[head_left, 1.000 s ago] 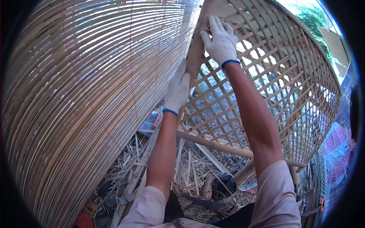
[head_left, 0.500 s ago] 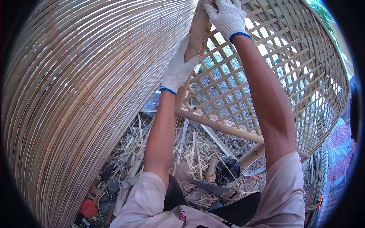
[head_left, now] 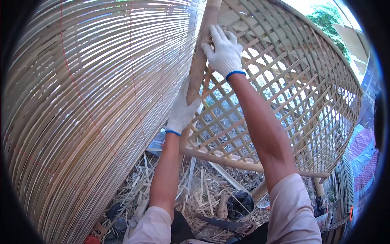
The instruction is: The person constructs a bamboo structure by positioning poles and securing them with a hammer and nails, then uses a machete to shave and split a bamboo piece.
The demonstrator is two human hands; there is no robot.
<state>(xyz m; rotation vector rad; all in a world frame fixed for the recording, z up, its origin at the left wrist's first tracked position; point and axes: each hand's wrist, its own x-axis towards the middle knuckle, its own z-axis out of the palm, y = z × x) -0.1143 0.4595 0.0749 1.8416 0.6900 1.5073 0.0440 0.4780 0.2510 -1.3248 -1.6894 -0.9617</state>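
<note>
Bamboo post (head_left: 202, 49) runs near-vertical, top centre of frame, leaning slightly right at the top. It sits at the seam between two woven bamboo panels.

Left hand (head_left: 181, 109), white knit glove with blue cuff, centre frame: wrapped around the lower part of the post, fingers closed on it.

Right hand (head_left: 222, 52), same glove, upper centre: pressed against the lattice just right of the post, fingers bent onto the strips (head_left: 211, 38) at the junction. Can't tell if it's pinching a strip or just pushing on it.

Slat panel (head_left: 97, 101): dense, close-set slats, curved, fills the whole left half.

Lattice panel (head_left: 292, 93): open diagonal criss-cross, curved, fills upper right, daylight showing through.

Bamboo pole (head_left: 239, 164) lies across lower centre, behind the forearms.

Ground at bottom centre: bamboo offcuts (head_left: 203, 183) and shavings.
</note>
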